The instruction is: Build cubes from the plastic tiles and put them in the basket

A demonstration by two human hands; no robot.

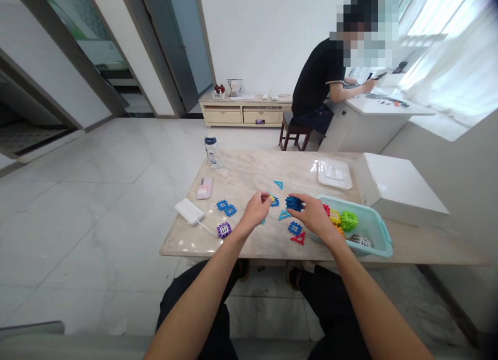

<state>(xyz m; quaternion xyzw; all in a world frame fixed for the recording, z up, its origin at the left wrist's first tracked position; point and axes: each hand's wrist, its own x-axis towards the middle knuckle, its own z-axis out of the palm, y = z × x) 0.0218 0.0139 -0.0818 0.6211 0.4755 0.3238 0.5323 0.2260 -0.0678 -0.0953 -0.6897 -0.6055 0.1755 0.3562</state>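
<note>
Near field, seen from your head: your left hand is half closed, its fingertips pinching a small piece, apparently yellow and blue, though your fingers partly hide it. Your right hand is curved and grips a blue plastic cluster from its right side, above the table. Both hands work low over a marble table, so mind the loose pieces just beneath them: a blue triangle, a blue square and a red triangle. The rim of a teal basket stands just beside your right hand and may crowd it; a green block and other colored pieces lie inside. Left of your hands are a purple square, two blue squares and a white power bank with its cable. Farther along the table are a pink packet, a clear plastic lid, a white box and a water bottle. Beyond, a person sits at a desk holding a phone.
</note>
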